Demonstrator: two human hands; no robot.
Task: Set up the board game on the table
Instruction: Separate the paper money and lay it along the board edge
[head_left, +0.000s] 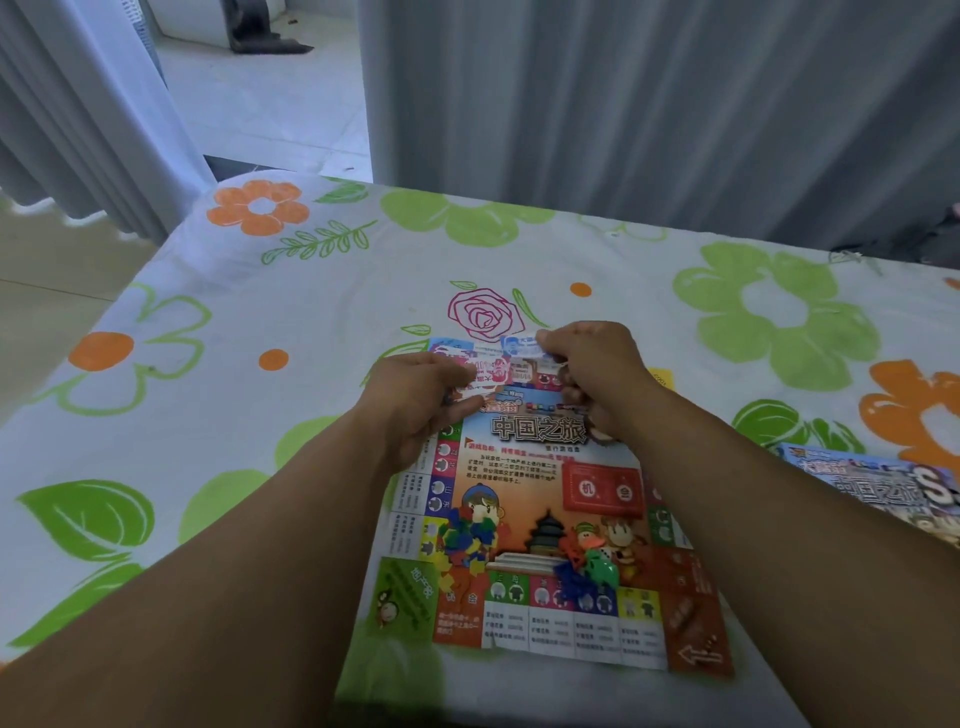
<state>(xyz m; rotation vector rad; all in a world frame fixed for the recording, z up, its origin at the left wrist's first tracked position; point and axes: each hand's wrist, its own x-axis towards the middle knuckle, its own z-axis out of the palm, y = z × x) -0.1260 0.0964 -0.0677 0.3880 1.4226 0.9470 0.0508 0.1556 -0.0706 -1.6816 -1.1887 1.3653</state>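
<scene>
The play money is thin paper, so I judge the main risk is that two notes stick together and I separate them wrongly, or that one slips out and falls on the game board (524, 470). This board is only a light, creased sheet on the flowered tablecloth (311, 312). A careless move of my forearms could shift it and scatter the heap of small plastic houses (465, 540) at its left side, and the tokens with the green die (589, 569) close to its near edge.

My left hand (415, 400) pinches a pink note (488, 371). My right hand (592, 364) is curled round a blue note (519, 347), perhaps with more notes under it. Both hands are over the far edge of the board, and the rest of the board lies below my wrists, toward me. The game box (878, 483) lies right of the board, well apart.
</scene>
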